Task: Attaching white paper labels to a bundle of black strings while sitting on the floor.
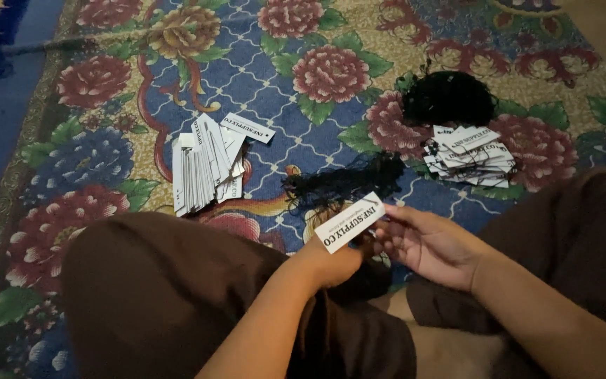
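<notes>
The left hand [331,263] pinches a white paper tag [350,222] above the lap, its grip closed on the tag's lower end. The right hand [433,242] lies open just beside it, fingers loosely spread, near black strings [345,184]. 2 tag piles rest on the floral carpet [303,126]: a left pile [205,165], and a right pile [473,156] by a black string bundle [449,97].

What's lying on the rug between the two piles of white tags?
In the head view, a loose bundle of black strings lies between the left pile and the right pile.
</notes>
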